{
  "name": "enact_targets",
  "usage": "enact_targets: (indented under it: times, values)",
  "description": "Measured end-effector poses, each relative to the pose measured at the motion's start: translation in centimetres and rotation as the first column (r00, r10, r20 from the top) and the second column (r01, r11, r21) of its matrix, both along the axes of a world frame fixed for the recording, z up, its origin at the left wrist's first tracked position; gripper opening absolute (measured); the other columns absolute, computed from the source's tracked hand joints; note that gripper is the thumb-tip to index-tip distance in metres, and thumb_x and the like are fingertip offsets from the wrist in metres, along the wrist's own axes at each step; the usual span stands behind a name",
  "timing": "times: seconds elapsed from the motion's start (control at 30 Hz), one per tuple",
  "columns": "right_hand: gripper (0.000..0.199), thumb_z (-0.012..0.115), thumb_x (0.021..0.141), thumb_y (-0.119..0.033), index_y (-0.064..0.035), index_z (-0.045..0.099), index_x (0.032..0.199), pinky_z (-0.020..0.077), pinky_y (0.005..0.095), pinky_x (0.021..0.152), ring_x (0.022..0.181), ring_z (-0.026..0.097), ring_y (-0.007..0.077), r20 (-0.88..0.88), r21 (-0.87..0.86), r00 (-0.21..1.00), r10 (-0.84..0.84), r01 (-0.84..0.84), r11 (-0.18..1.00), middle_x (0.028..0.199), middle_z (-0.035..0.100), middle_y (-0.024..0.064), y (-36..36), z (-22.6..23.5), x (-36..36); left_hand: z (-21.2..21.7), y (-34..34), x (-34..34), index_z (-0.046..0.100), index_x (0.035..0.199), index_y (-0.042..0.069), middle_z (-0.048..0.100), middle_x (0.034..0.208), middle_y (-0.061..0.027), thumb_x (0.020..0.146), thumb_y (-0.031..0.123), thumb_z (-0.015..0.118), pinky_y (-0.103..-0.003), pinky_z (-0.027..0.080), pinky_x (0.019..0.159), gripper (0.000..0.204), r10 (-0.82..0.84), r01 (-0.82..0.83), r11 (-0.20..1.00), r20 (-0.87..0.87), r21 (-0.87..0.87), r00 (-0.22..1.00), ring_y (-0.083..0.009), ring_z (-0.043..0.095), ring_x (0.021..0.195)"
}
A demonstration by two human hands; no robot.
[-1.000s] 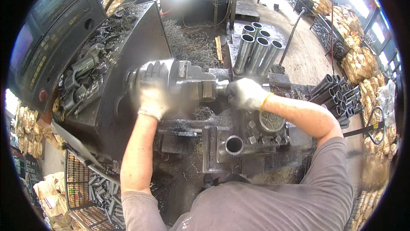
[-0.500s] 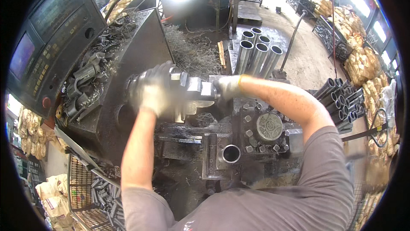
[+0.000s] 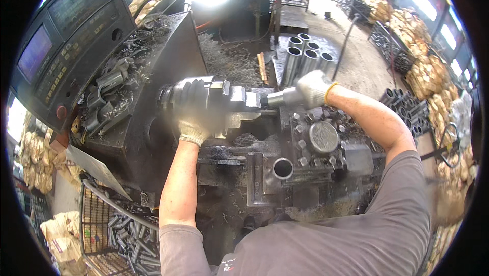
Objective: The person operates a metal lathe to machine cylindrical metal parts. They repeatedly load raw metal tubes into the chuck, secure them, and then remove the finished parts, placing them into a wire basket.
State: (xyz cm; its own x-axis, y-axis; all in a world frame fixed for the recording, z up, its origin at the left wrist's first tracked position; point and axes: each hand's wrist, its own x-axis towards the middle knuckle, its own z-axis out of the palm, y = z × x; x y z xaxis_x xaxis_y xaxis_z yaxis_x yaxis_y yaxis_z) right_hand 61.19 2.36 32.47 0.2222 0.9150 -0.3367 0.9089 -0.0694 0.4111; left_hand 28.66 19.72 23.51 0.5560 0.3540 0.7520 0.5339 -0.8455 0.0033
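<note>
Observation, head view. Left hand (image 3: 195,115), gloved, lies on the near side of the lathe chuck (image 3: 220,88). Hand and chuck both blur here; whether these fingers close on the chuck or merely rest against it, I cannot tell. Pale cuff of that glove is clear at the wrist.

Right hand (image 3: 313,88), likewise gloved, has its fingers wrapped around a metal tube (image 3: 283,97), gripping it near its right end. A yellow band (image 3: 331,91) circles this wrist. Tube position: roughly level, just right of the chuck and about in line with it. Its left end points at the chuck (a dark gap appears between the two, though depth is hard to judge in this view).

Surroundings: below the tube sits a tool post (image 3: 324,137) with a round cap and several square-headed bolts. Left of that and nearer the body, a short tube (image 3: 281,174) stands with its open end up. Beyond the right hand, a cluster of upright tubes (image 3: 306,63); farther right, a pile of tubes (image 3: 404,110). To the left, a control panel (image 3: 69,36) with a lit screen, and a wire basket (image 3: 94,220) holding short metal pieces (image 3: 136,240).
</note>
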Motion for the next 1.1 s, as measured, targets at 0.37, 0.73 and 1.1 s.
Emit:
enact_targets:
  times: [0.37, 0.73, 1.1]
  values:
    - [0.064, 0.085, 0.086, -0.044, 0.0028, 0.070, 0.127, 0.0562, 0.0285, 0.090, 0.105, 0.070, 0.0164, -0.918, -0.393, -0.190, -0.348, 0.315, 0.864, 0.112, 0.075, 0.0093, -18.0, -3.2, -21.7, -4.0, -24.9, -7.0, 0.042, 0.155, -0.001, 0.064, 0.141, -0.0197, 0.095, 0.049, 0.077, -0.046, 0.047, 0.114, 0.086, 0.085, 0.827, -0.417, 0.890, -0.377, 0.448, -0.0330, 0.062, 0.130]
    - [0.069, 0.089, 0.076, -0.031, 0.0036, 0.068, 0.131, 0.0594, 0.0330, 0.088, 0.098, 0.072, 0.0171, -0.897, -0.437, -0.277, -0.346, 0.430, 0.790, 0.107, 0.076, 0.0114, -23.5, -22.8, -22.8, -12.8, -27.0, -8.1, 0.052, 0.144, -0.002, 0.068, 0.129, -0.0138, 0.107, 0.035, 0.069, -0.046, 0.059, 0.094, 0.056, 0.431, 0.618, -0.514, 0.444, -0.594, 0.785, -0.0281, 0.069, 0.111]
    - [0.043, 0.090, 0.083, -0.022, -0.0065, 0.069, 0.118, 0.0603, 0.0352, 0.088, 0.098, 0.073, 0.0198, -0.989, 0.150, 0.117, 0.094, 0.747, 0.647, 0.106, 0.075, 0.0086, -28.1, -15.7, -15.8, -9.9, -26.1, -5.1, 0.053, 0.149, 0.008, 0.075, 0.121, -0.0148, 0.089, 0.029, 0.087, -0.039, 0.064, 0.084, 0.072, -0.027, 0.430, 0.338, 0.448, -0.837, 0.894, -0.0315, 0.077, 0.098]
